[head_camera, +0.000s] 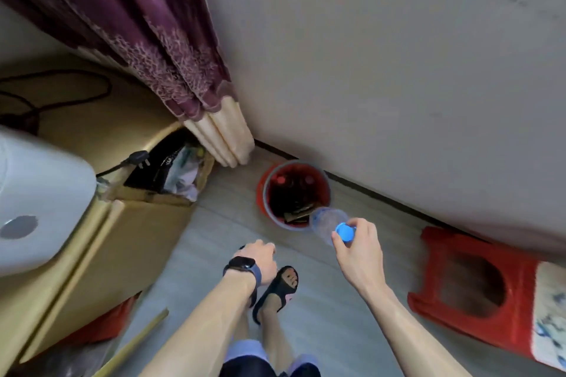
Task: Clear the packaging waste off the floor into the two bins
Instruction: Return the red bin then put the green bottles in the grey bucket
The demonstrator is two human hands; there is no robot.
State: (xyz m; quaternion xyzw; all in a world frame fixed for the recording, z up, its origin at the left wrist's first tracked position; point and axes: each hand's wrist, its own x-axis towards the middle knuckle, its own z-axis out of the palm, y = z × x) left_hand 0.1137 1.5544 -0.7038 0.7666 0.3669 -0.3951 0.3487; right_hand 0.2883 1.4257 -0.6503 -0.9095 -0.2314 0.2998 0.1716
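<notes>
One grey wall (382,55), stained at its upper right, met the floor (214,239) along a dark skirting strip.

One purple curtain (147,40), cream-hemmed, hung in the corner at upper left.

One tan desk (92,119), left, carried a looped black cable (61,101); a white appliance (36,193) sat in front of it at the frame's edge.

One cardboard box (159,196), serving as a bin and lined with a black bag, stood below the curtain's foot and held crumpled wrappers.

One red stool (453,300) stood at right, near the wall.

One red bin (262,190) stood on the floor against the wall, between box and stool, with dark scraps and cardboard inside.

One right hand (358,251): grip clamped round the bottle's neck.

One left hand (260,260): back to the camera, fingers curled under; whether its grip held anything could not be told.

One black sandal (280,291), on a foot, just below the left hand.

One clear bottle (326,220), held in the air, base pointing toward the red bin and overlapping its near rim in the view.

One dark watch (242,265), on the left wrist.

One blue cap (345,232), on the bottle, facing the camera.
</notes>
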